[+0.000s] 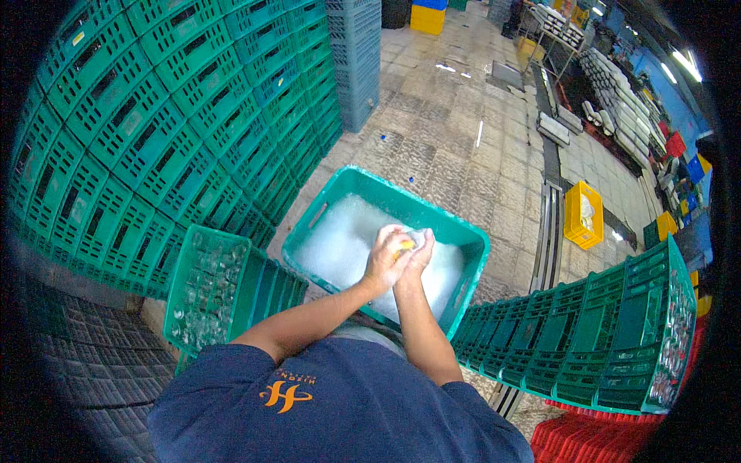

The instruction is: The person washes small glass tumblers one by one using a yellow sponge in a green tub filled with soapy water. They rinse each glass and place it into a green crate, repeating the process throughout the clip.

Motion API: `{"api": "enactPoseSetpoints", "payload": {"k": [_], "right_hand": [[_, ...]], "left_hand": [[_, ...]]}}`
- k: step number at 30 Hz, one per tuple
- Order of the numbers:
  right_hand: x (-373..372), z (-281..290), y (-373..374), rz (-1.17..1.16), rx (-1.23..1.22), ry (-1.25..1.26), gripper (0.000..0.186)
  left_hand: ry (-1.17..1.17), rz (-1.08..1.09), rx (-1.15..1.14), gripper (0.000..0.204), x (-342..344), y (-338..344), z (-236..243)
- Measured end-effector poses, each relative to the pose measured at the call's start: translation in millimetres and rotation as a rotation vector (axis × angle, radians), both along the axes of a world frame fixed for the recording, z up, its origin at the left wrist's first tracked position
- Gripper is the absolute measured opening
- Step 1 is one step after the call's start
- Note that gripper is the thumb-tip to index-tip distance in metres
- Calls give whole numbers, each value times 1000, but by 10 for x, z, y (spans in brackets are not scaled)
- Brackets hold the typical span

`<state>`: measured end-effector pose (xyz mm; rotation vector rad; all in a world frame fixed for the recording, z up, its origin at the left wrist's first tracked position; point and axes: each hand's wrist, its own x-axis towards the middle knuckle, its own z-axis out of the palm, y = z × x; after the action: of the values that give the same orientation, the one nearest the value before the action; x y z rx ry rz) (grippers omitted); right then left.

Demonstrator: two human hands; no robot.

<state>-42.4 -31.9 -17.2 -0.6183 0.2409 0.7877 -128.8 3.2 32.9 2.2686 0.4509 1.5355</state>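
Both my hands are together above a green plastic tub (465,234) filled with white suds (332,235). My left hand (384,255) is closed around a yellow sponge (405,245), which shows between the palms. Pressed against it from the other side, my right hand (421,253) grips a small clear object (417,238) that looks like a glass. Fingers cover most of it, so its full shape is hidden. To the left, a green crate (242,266) holds many clear glasses (207,289).
Tall stacks of green crates (185,100) rise on the left, beside a grey-blue stack (353,69). Another green stack (571,339) is at the right, with red crates (594,440) below it. A yellow crate (583,216) sits on the tiled floor (440,139) near a metal drain channel (546,231).
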Motion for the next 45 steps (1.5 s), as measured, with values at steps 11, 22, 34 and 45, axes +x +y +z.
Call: {"api": "enactPoseSetpoints", "payload": {"k": [11, 22, 34, 45], "right_hand": [[109, -535, -276, 516, -60, -46, 45], [-1031, 47, -247, 767, -332, -394, 57], [-2111, 294, 29, 713, -424, -670, 19], [-3515, 505, 581, 942, -306, -1020, 17]], "left_hand": [[499, -199, -17, 36, -506, -53, 18], [-116, -215, -1162, 32, -1977, 258, -213], [-740, 765, -1437, 41, -6080, 238, -244], [783, 626, -969, 58, -6426, 1077, -960]]}}
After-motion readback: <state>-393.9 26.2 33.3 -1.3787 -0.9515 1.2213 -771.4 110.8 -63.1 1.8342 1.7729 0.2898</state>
